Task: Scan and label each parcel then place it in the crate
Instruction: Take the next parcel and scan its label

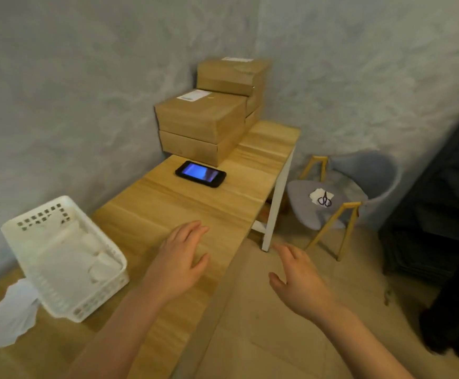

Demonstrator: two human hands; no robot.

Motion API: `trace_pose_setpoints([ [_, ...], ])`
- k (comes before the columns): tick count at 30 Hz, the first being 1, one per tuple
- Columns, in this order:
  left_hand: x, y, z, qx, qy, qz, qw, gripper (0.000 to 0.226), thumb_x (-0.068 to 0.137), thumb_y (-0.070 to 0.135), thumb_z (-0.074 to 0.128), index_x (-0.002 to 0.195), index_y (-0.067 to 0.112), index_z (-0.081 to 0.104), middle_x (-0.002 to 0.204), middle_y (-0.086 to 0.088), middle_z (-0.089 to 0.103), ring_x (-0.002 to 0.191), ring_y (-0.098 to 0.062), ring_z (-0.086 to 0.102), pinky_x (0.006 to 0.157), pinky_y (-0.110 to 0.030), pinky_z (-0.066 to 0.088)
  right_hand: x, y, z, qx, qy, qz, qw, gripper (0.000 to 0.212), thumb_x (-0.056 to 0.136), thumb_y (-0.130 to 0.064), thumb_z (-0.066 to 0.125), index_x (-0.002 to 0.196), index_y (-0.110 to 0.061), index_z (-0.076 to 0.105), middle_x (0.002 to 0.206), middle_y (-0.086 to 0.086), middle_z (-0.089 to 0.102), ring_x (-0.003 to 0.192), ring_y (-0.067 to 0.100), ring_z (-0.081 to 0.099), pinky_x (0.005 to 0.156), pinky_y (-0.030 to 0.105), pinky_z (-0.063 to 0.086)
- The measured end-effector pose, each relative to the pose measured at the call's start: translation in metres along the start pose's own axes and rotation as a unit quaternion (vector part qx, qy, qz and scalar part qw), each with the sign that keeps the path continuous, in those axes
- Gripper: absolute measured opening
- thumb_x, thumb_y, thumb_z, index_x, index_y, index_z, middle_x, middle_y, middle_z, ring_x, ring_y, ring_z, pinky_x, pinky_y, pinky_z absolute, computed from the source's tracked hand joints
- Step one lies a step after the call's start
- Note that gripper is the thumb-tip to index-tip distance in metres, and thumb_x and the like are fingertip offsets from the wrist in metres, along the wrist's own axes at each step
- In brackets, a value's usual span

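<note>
Brown cardboard parcels point(201, 119) are stacked at the far end of the wooden table point(223, 209), against the wall; a taller stack point(231, 75) stands behind the front one. White labels show on the top boxes. A black handheld scanner point(200, 173) with a lit blue screen lies flat in front of the stack. A white plastic crate point(64, 258) holding white bags sits at the table's left. My left hand point(182, 258) hovers over the table's middle with fingers relaxed, holding nothing. My right hand point(296, 280) is off the table's right edge, above the floor, fingers spread and empty.
White sheets point(7, 321) lie beside the crate at the near left. A grey chair point(343, 192) with yellow legs stands right of the table, with scissors point(324, 200) and paper on its seat. A dark shelf unit point(441, 203) fills the right side.
</note>
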State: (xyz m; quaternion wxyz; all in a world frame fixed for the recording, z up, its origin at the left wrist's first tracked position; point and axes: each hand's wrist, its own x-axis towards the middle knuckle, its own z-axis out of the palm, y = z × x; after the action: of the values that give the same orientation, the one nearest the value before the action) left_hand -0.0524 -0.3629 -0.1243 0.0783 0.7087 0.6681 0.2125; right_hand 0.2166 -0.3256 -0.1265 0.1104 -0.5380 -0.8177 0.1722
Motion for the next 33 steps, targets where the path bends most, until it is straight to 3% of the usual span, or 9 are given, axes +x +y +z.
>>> trace_pose_setpoints([
  [3,0.059,0.006,0.021,0.015,-0.012,-0.015,1.0,0.059,0.095,0.041,0.055,0.149,0.027,0.035,0.156,0.004,0.031,0.145,-0.014,0.022,0.118,-0.031,0.021,0.049,0.041,-0.015,0.005,0.011,0.004,1.0,0.061,0.093,-0.034,0.055,0.148,-0.021,0.031,0.146,-0.002,0.039,0.137,0.018,0.034,0.113,0.03,0.029],
  [8,0.138,0.029,0.051,-0.023,0.018,-0.092,0.995,0.061,0.092,0.042,0.057,0.148,0.027,0.037,0.157,0.003,0.031,0.146,-0.017,0.024,0.118,-0.04,0.029,0.133,0.109,-0.047,0.022,0.0,-0.015,1.0,0.06,0.093,-0.032,0.056,0.147,-0.022,0.034,0.146,-0.002,0.04,0.137,0.019,0.036,0.113,0.033,0.034],
  [16,0.239,0.038,0.059,-0.066,0.094,-0.205,0.972,0.064,0.093,0.041,0.058,0.149,0.025,0.034,0.16,0.003,0.023,0.147,-0.019,0.021,0.118,-0.042,0.025,0.275,0.164,-0.098,0.034,-0.031,-0.083,0.995,0.061,0.096,-0.033,0.055,0.15,-0.021,0.029,0.152,0.001,0.033,0.14,0.021,0.031,0.113,0.036,0.034],
  [21,0.298,0.015,0.048,-0.082,0.191,-0.226,0.952,0.074,0.092,0.034,0.065,0.153,0.022,0.025,0.163,-0.004,0.017,0.149,-0.022,0.018,0.118,-0.042,0.025,0.371,0.162,-0.114,0.036,-0.062,-0.133,0.989,0.064,0.095,-0.03,0.055,0.151,-0.023,0.026,0.155,0.0,0.028,0.141,0.02,0.03,0.112,0.036,0.035],
  [26,0.35,-0.012,0.034,-0.107,0.283,-0.247,0.921,0.08,0.092,0.038,0.061,0.155,0.03,0.013,0.163,0.004,0.011,0.149,-0.018,0.019,0.116,-0.036,0.025,0.467,0.135,-0.126,0.057,-0.047,-0.16,0.984,0.067,0.095,-0.035,0.057,0.152,-0.024,0.023,0.156,0.003,0.028,0.14,0.022,0.033,0.111,0.037,0.036],
  [30,0.379,-0.025,0.035,-0.145,0.314,-0.262,0.901,0.09,0.086,0.048,0.063,0.154,0.037,0.006,0.162,0.009,0.012,0.148,-0.015,0.021,0.117,-0.045,0.031,0.524,0.11,-0.125,0.111,-0.035,-0.162,0.98,0.072,0.095,-0.036,0.058,0.154,-0.026,0.017,0.158,0.002,0.025,0.137,0.023,0.038,0.11,0.036,0.034],
  [33,0.393,-0.025,0.037,-0.18,0.361,-0.269,0.875,0.097,0.08,0.049,0.067,0.153,0.044,0.003,0.161,0.009,0.013,0.149,-0.014,0.021,0.115,-0.047,0.035,0.556,0.093,-0.12,0.164,-0.031,-0.158,0.973,0.076,0.095,-0.033,0.059,0.156,-0.026,0.012,0.159,0.001,0.025,0.143,0.021,0.03,0.114,0.035,0.027],
])
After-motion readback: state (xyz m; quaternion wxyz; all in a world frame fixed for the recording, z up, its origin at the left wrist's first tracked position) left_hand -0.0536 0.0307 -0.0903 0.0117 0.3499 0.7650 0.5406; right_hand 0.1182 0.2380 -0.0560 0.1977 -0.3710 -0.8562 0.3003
